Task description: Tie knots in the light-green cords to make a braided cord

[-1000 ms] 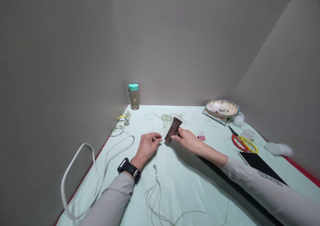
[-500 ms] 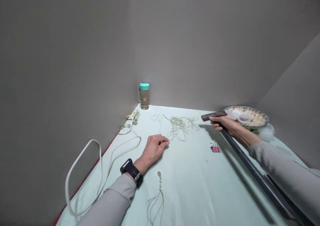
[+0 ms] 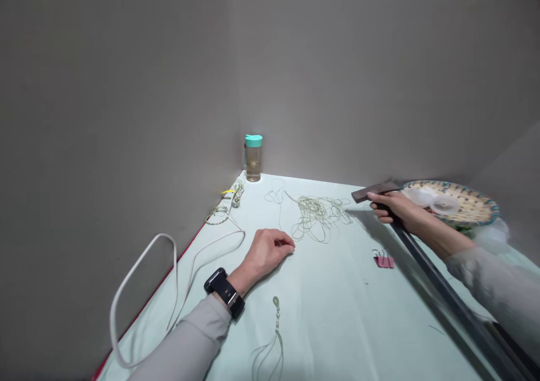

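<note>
My left hand, with a black watch at its wrist, rests on the pale cloth. Its thumb and fingers are pressed together; whatever may be between them is hidden. A thin strand runs down to this hand from near a loose tangle of pale green cord. Closer to me lies a short knotted cord piece with a loop on top and several loose tails. At the right, my right hand grips a long dark bar just under its flat brown end piece, raised above the cloth.
A pink binder clip lies left of the bar. Behind my right arm sits a woven basket with translucent rolls. A bottle with a turquoise lid stands in the far corner. A white cable loops along the left edge, beside grey walls.
The view has turned slightly left, so things appear further right. My right hand still grips the bar, and my left hand keeps its pinch on the cloth.
</note>
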Motion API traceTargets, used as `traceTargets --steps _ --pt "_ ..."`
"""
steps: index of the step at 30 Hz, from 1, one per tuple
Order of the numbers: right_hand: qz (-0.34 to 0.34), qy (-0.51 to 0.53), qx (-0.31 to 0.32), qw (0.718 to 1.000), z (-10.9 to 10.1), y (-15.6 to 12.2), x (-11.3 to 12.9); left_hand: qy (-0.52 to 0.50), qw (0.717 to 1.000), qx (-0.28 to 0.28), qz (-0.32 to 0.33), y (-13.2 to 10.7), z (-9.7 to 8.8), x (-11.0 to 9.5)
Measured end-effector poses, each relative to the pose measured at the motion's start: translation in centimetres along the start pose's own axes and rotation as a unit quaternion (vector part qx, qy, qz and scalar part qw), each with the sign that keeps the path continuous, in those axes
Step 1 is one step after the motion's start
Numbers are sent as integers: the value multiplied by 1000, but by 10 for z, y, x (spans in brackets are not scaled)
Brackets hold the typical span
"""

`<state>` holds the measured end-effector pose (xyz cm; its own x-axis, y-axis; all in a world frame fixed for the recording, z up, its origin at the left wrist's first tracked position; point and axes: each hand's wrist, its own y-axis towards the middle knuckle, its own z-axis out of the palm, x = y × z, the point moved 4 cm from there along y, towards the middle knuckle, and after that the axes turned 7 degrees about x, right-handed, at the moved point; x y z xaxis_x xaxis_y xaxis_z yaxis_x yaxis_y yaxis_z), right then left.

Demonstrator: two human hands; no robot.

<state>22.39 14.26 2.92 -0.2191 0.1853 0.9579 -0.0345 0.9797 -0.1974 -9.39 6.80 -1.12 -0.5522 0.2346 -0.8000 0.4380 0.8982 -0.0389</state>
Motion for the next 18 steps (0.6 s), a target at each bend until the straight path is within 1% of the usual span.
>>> traceTargets --steps 2,4,8,10,11,13,15,18 --pt "-19 -72 16 997 26 -21 11 -12 1000 7 -11 -1 1 1" --pt "-45 -153 38 987 59 -47 21 -20 1000 12 -20 -1 2 2" --pt "-126 -306 64 941 125 -92 39 -29 999 21 -27 -2 5 6" --pt "-155 -358 64 919 147 -106 46 -32 999 20 -25 -2 6 8" --pt "-163 -379 62 909 154 -110 49 -34 999 18 -23 -2 6 9" --pt "-171 -416 52 892 161 -113 54 -36 999 15 -19 -2 7 10" --pt "-176 -443 38 878 163 -111 55 -37 999 13 -16 -2 7 10" --pt "-180 -469 31 864 164 -105 50 -38 999 13 -13 -1 7 10"
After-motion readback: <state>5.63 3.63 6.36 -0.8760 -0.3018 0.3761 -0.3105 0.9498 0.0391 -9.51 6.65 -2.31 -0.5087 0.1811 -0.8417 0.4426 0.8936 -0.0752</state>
